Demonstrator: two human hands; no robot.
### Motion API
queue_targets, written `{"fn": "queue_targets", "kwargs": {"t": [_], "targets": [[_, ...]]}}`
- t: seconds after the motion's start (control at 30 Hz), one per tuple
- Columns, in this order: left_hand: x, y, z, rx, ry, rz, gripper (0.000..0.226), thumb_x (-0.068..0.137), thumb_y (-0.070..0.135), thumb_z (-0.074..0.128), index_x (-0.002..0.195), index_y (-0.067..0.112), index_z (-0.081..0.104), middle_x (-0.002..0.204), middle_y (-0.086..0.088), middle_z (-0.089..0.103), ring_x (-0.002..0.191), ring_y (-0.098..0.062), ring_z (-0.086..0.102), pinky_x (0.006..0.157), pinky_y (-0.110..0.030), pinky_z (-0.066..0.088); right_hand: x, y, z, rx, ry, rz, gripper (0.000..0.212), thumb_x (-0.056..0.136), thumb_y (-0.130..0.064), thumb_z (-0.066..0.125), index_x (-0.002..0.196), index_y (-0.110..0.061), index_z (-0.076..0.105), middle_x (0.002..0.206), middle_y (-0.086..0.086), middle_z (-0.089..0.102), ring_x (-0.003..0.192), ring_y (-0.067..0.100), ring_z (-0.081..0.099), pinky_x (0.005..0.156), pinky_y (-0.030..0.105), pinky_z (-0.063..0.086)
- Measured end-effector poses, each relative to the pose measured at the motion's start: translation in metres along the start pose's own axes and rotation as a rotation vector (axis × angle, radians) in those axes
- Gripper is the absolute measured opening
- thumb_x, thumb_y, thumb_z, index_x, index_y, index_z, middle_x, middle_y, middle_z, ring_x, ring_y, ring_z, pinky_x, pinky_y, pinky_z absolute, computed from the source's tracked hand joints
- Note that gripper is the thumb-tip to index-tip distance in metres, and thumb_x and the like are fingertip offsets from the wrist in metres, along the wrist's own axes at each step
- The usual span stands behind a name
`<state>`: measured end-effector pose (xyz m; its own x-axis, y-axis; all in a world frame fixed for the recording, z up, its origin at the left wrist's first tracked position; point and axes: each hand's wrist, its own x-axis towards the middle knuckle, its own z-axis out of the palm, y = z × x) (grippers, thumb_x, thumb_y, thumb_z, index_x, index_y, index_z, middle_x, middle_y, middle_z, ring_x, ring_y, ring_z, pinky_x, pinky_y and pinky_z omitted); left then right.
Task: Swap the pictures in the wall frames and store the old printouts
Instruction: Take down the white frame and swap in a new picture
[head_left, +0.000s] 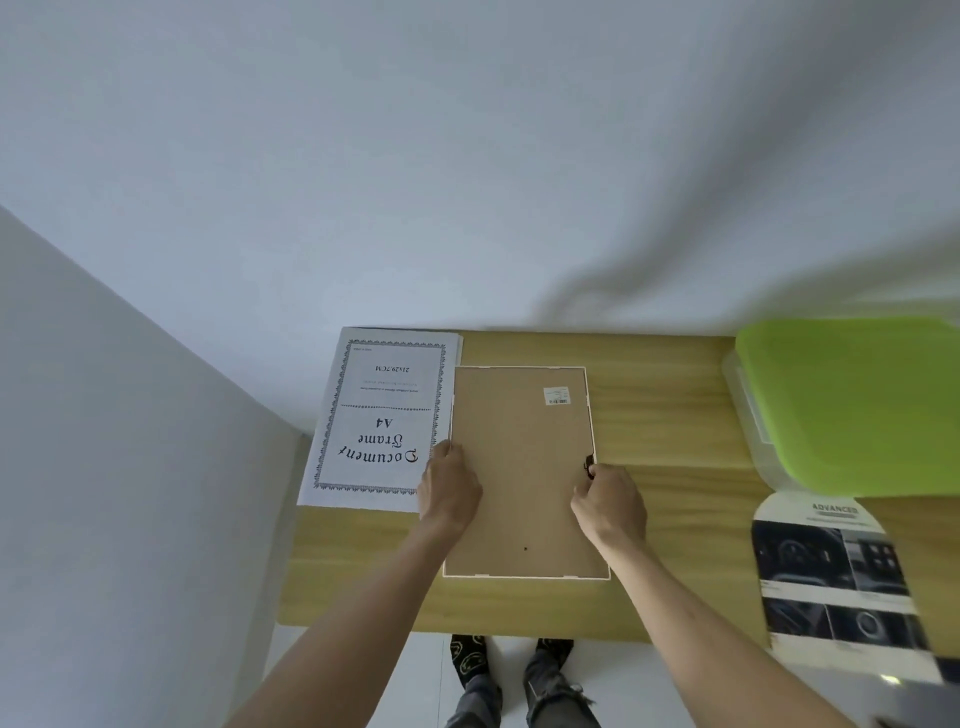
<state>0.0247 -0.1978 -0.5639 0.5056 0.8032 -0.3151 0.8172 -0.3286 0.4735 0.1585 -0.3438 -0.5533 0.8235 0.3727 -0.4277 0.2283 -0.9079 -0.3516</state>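
Observation:
A white picture frame (522, 467) lies face down on the wooden table (670, 519), its brown backing board up with a small barcode sticker near the far right corner. My left hand (449, 488) rests on the frame's left edge, fingers curled at the rim. At the right edge my right hand (610, 501) pinches a small dark clip. A "Document Frame A4" printout (382, 421) lies to the left of the frame, partly under its edge.
A clear storage box with a green lid (852, 405) stands at the table's far right. A printed sheet with dark car-interior photos (836, 577) lies at the near right. White walls close in at the back and left. My feet show below the table's front edge.

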Motion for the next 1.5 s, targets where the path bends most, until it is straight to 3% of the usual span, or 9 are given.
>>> {"fn": "queue_targets", "kwargs": {"t": [0.23, 0.33, 0.53, 0.7, 0.83, 1.13, 1.3, 1.37, 1.5], "targets": [[0.014, -0.014, -0.001, -0.132, -0.018, -0.042, 0.023, 0.076, -0.006, 0.042, 0.061, 0.01, 0.033, 0.083, -0.003, 0.052, 0.058, -0.021, 0.041, 0.049, -0.029, 0.028, -0.002, -0.011, 0.0, 0.194, -0.007, 0.145, 0.027, 0.089, -0.013, 0.055, 0.105, 0.002, 0.07, 0.111, 0.014, 0.069, 0.099, 0.037, 0.064, 0.078, 0.036, 0.052], [0.013, -0.018, 0.001, -0.121, -0.004, -0.014, 0.015, 0.076, -0.005, 0.045, 0.066, 0.004, 0.04, 0.082, -0.002, 0.052, 0.064, -0.026, 0.046, 0.052, -0.03, 0.032, 0.005, -0.006, -0.002, 0.285, -0.051, 0.162, 0.032, 0.086, -0.017, 0.057, 0.107, 0.005, 0.068, 0.105, 0.014, 0.071, 0.101, 0.036, 0.066, 0.081, 0.041, 0.055], [0.007, -0.018, 0.0, -0.123, -0.013, 0.013, 0.011, 0.08, -0.003, 0.045, 0.073, 0.005, 0.047, 0.094, -0.005, 0.058, 0.077, -0.034, 0.055, 0.063, -0.036, 0.045, 0.009, -0.001, -0.006, 0.46, -0.067, 0.175, 0.009, 0.081, -0.01, 0.06, 0.084, -0.008, 0.068, 0.09, 0.007, 0.07, 0.065, 0.019, 0.057, 0.051, 0.026, 0.041], [0.007, -0.017, -0.003, -0.162, -0.016, -0.026, 0.026, 0.092, 0.011, 0.052, 0.116, 0.002, 0.059, 0.127, -0.009, 0.057, 0.112, -0.031, 0.056, 0.09, -0.035, 0.044, 0.009, 0.003, -0.016, 0.648, -0.137, 0.211, 0.008, 0.087, -0.007, 0.064, 0.092, -0.014, 0.065, 0.085, -0.003, 0.064, 0.076, 0.014, 0.055, 0.062, 0.026, 0.042], [0.008, -0.017, -0.004, -0.22, -0.028, -0.038, 0.021, 0.095, 0.018, 0.051, 0.105, 0.003, 0.062, 0.119, -0.01, 0.06, 0.105, -0.028, 0.056, 0.085, -0.032, 0.042, 0.015, 0.004, -0.02, 0.776, -0.188, 0.272, 0.015, 0.086, 0.002, 0.064, 0.088, -0.012, 0.067, 0.085, -0.001, 0.065, 0.085, 0.016, 0.055, 0.077, 0.029, 0.042], [0.013, -0.022, -0.012, -0.283, -0.055, -0.125, 0.02, 0.09, 0.014, 0.052, 0.078, 0.0, 0.06, 0.083, -0.01, 0.063, 0.064, -0.019, 0.053, 0.053, -0.025, 0.039, 0.014, 0.013, -0.022, 0.775, -0.282, 0.299, 0.015, 0.089, 0.0, 0.061, 0.089, -0.015, 0.063, 0.084, 0.004, 0.062, 0.075, 0.02, 0.045, 0.057, 0.03, 0.031], [0.007, -0.019, -0.012, -0.265, -0.051, -0.112, 0.027, 0.09, 0.022, 0.054, 0.081, 0.004, 0.071, 0.093, -0.014, 0.061, 0.077, -0.021, 0.055, 0.06, -0.026, 0.044, 0.012, 0.02, -0.026, 0.81, -0.321, 0.315, 0.016, 0.087, -0.002, 0.064, 0.094, -0.017, 0.065, 0.099, 0.002, 0.067, 0.085, 0.017, 0.055, 0.08, 0.042, 0.047], [0.001, -0.012, -0.016, -0.233, 0.008, -0.098, 0.023, 0.092, 0.029, 0.058, 0.093, 0.011, 0.072, 0.104, -0.004, 0.05, 0.095, -0.021, 0.052, 0.077, -0.03, 0.048, 0.012, 0.025, -0.03, 0.824, -0.311, 0.319, 0.016, 0.087, -0.003, 0.065, 0.097, -0.016, 0.065, 0.101, 0.003, 0.068, 0.086, 0.016, 0.058, 0.08, 0.04, 0.048], [-0.004, 0.012, -0.018, -0.35, -0.032, 0.005, 0.02, 0.094, 0.017, 0.057, 0.091, 0.006, 0.073, 0.084, -0.001, 0.065, 0.079, -0.019, 0.058, 0.067, -0.026, 0.045, 0.008, 0.039, -0.046, 0.845, -0.206, 0.305, 0.011, 0.09, -0.009, 0.068, 0.097, -0.017, 0.066, 0.096, 0.0, 0.068, 0.082, 0.014, 0.061, 0.067, 0.034, 0.05]]}}
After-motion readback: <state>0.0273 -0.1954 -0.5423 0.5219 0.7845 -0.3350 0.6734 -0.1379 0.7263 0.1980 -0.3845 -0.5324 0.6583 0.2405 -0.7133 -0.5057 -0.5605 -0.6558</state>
